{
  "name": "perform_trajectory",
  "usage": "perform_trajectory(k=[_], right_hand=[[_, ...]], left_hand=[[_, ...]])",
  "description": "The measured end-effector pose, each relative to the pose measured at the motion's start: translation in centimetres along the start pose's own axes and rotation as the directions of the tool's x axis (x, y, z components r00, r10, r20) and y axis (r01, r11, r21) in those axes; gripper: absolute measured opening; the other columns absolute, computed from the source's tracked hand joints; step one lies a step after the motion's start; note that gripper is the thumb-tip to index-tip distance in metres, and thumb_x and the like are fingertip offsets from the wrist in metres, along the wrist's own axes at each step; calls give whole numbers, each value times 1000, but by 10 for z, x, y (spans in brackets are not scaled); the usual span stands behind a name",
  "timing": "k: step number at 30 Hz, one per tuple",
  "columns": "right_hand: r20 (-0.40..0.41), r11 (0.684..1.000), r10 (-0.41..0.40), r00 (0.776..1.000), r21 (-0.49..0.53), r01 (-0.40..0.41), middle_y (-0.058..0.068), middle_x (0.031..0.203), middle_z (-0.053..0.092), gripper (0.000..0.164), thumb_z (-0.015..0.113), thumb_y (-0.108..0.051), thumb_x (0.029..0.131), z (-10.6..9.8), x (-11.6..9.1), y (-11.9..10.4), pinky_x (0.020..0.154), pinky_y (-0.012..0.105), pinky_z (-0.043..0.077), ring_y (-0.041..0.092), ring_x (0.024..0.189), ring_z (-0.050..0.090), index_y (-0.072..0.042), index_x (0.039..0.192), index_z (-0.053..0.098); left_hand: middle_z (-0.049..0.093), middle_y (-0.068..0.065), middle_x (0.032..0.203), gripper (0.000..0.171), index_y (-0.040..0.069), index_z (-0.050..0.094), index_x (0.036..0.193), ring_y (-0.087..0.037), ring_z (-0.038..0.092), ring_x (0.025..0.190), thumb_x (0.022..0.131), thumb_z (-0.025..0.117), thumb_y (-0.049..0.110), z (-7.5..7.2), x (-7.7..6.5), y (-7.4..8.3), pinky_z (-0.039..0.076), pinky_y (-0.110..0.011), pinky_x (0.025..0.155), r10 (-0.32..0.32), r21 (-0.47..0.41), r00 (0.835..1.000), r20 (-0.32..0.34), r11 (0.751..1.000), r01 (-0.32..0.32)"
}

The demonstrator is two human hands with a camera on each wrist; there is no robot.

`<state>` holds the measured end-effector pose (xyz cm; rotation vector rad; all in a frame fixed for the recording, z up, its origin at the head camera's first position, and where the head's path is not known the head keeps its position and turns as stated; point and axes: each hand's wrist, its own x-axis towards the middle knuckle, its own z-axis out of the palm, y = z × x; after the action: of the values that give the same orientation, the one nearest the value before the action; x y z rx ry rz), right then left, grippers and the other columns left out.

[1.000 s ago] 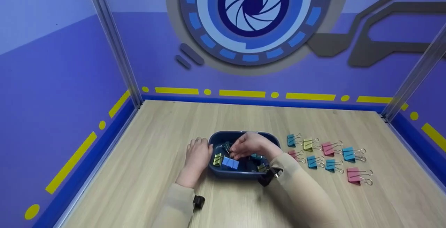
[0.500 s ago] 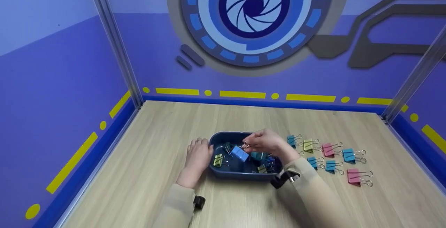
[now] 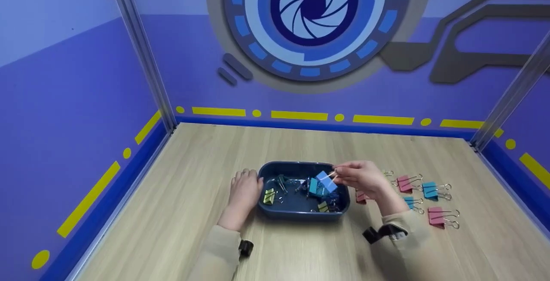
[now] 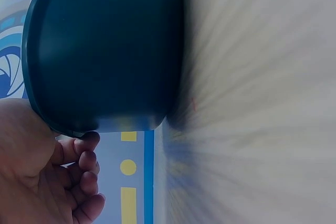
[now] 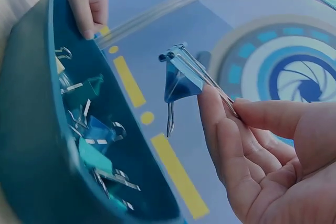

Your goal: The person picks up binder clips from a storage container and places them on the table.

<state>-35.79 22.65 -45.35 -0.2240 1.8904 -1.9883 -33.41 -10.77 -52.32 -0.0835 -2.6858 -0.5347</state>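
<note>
My right hand [image 3: 364, 181] pinches a blue binder clip [image 3: 326, 181] by its wire handle between thumb and fingers, just above the right part of a dark blue plastic bin [image 3: 300, 216]. In the right wrist view the clip [image 5: 181, 81] hangs beyond the fingertips, its blue body tilted. My left hand [image 3: 245, 190] holds the bin's left end, a digit over the rim and the other fingers loosely bent outside it. Inside the bin lie a yellow clip [image 3: 269, 197], a dark green clip [image 3: 281, 183], a teal clip [image 3: 313, 185] and several more, partly overlapped by the held clip.
Right of the bin, binder clips lie in loose rows: a pink clip [image 3: 404, 184], a blue clip [image 3: 430, 191], a larger pink clip [image 3: 436, 216] and others, some hidden behind my right hand. A patterned blue wall [image 3: 193, 66] closes the wooden table's [image 3: 206, 152] back.
My right hand has picked the blue clip off the bin floor by its handle and carried it up and rightward to the bin's right side. My left hand has stayed at the left end.
</note>
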Motion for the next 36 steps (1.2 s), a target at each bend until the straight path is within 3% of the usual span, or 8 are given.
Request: perform_trajectory(k=[8,13,17,24,36], right_hand=[[-128,997,-2,992,-83,-9,0,99,78,43,66,-13,99,-37,-31,12,81,20,58,8,88,76,14,132,57],[-189,991,10,982,-130,-35,1,96,78,48,64,-12,100,-58,-46,23,81,21,59,9,88,77,19,134,52],[-178,984,27,984,-167,-58,2,95,78,39,61,-9,101,-70,-56,34,80,22,59,10,87,77,19,129,56],[-111,989,44,993,-132,-59,9,98,79,25,59,0,99,-79,-65,51,82,28,61,14,87,78,17,116,63],[-63,985,93,994,-137,-101,11,97,78,20,60,2,97,-82,-65,60,80,28,61,14,86,77,15,111,64]], left_hand=[[66,-20,97,23,-1,65,95,-39,61,96,96,63,23,0,0,-2,47,-49,81,0,8,1000,-6,1000,0],[66,-20,97,23,-1,65,96,-40,61,97,97,63,22,0,1,-1,47,-50,82,0,2,1000,0,1000,0],[66,-20,98,24,-1,65,97,-39,61,99,97,62,23,-1,0,0,47,-50,84,-15,-12,1000,16,1000,15],[66,-19,95,22,-1,65,94,-38,60,95,96,63,21,-1,-1,0,46,-48,81,4,4,1000,-1,1000,-4],[66,-19,98,24,-1,66,97,-37,60,98,97,62,23,0,1,0,46,-49,84,-10,-6,1000,21,1000,10]])
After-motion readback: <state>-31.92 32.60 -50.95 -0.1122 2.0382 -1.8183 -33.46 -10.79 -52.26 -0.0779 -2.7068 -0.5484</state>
